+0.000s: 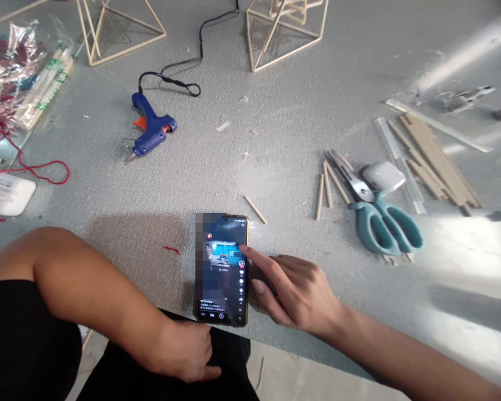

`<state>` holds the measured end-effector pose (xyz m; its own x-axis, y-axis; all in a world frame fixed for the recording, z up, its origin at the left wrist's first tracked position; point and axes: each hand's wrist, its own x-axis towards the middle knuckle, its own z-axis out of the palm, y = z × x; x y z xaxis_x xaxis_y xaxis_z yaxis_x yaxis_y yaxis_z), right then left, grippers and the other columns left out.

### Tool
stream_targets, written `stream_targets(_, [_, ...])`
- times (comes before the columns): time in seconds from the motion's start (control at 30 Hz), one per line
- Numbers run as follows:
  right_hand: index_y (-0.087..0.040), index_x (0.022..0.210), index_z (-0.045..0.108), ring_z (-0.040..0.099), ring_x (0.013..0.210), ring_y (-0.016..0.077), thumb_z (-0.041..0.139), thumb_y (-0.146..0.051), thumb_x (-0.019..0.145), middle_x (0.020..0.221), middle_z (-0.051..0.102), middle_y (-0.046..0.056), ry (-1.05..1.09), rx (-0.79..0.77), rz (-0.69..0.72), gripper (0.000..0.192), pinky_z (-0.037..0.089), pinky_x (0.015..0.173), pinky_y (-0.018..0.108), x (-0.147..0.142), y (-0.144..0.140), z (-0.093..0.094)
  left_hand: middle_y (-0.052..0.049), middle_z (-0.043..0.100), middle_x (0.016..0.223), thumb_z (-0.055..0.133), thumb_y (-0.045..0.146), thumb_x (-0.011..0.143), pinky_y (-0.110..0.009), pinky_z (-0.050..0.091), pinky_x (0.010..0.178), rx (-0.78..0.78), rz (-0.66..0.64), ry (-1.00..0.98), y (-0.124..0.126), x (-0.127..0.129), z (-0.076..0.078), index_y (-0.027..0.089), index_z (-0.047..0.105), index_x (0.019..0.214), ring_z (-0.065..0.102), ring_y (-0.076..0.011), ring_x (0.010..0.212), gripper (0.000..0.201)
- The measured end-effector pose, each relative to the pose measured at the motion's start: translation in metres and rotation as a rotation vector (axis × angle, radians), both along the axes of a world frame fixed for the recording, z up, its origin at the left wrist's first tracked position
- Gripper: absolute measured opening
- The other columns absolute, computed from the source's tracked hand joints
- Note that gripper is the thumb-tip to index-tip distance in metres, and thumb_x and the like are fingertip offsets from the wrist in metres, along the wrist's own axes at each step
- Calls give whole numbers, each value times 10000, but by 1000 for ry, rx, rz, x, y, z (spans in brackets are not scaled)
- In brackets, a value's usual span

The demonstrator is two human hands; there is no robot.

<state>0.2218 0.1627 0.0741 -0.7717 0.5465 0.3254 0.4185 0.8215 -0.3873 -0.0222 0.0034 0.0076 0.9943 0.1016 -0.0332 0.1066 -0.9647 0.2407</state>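
A smartphone (223,284) lies face up at the table's near edge, its lit screen showing a video with icons down the right side; part of it is blurred into blocks. My right hand (303,289) is beside the phone, index finger stretched onto the screen's right side, thumb apart and the other fingers loosely bent. It holds nothing. Off the table edge, over my dark-clothed lap, my left hand (187,351) is curled in with one finger sticking out; nothing shows in it. A short wooden stick (255,210) lies just beyond the phone.
A blue glue gun (153,127) with a black cord lies at left-centre. Teal-handled scissors (386,223), a white case (384,176) and cut wooden sticks (436,156) lie at right. Stick frames (286,33) stand at the back. Plastic packs (25,72) and a white charger (10,193) are left.
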Motion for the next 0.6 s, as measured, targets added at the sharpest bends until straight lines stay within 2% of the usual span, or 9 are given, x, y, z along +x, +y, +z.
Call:
stream_targets(0.1, [-78, 1556, 390, 651, 543, 152, 386, -254, 1094, 758, 723, 14, 1, -1, 1, 494, 539, 503, 299, 0, 0, 0, -7, 703, 778, 859, 419, 732, -435, 399, 704, -7, -19, 23, -1, 1, -2, 333, 667, 1420, 569, -220, 662, 720])
stream_targets(0.23, [-78, 1525, 418, 644, 531, 151, 368, -268, 1107, 736, 711, 8, 2, 2, -3, 462, 536, 494, 298, 0, 0, 1, -6, 723, 776, 842, 408, 770, -436, 405, 703, -25, -22, 51, -2, 2, -2, 338, 664, 1420, 576, -220, 655, 677])
stream_targets(0.6, [-105, 1588, 351, 627, 521, 151, 392, -237, 1070, 698, 680, -16, -5, -2, -3, 536, 524, 497, 297, 0, 0, 2, -11, 727, 757, 834, 366, 752, -413, 364, 668, -39, -14, 4, 1, -1, 1, 307, 687, 1390, 550, -224, 633, 657])
